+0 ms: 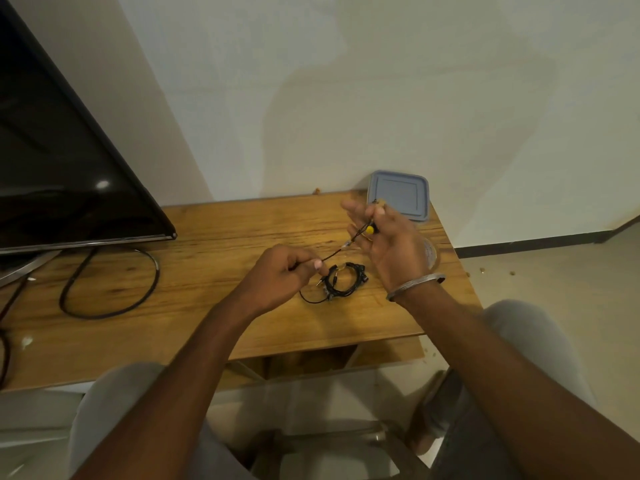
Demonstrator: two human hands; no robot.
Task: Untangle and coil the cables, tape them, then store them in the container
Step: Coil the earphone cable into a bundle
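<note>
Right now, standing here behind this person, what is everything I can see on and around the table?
table: one, brown wood, beneath everything
screen: one, black, far left of table
thick cable: one, black, looped on table below the screen
coiled cable: one, black, on table between the hands
held cable: one, black with a yellow piece, stretched between both hands
lid: one, grey-blue, far right corner by the wall
container: one, clear, mostly hidden behind right hand
bracelet: one, silver, right wrist
left hand: pinches held cable's lower end
right hand: holds its upper end
</note>
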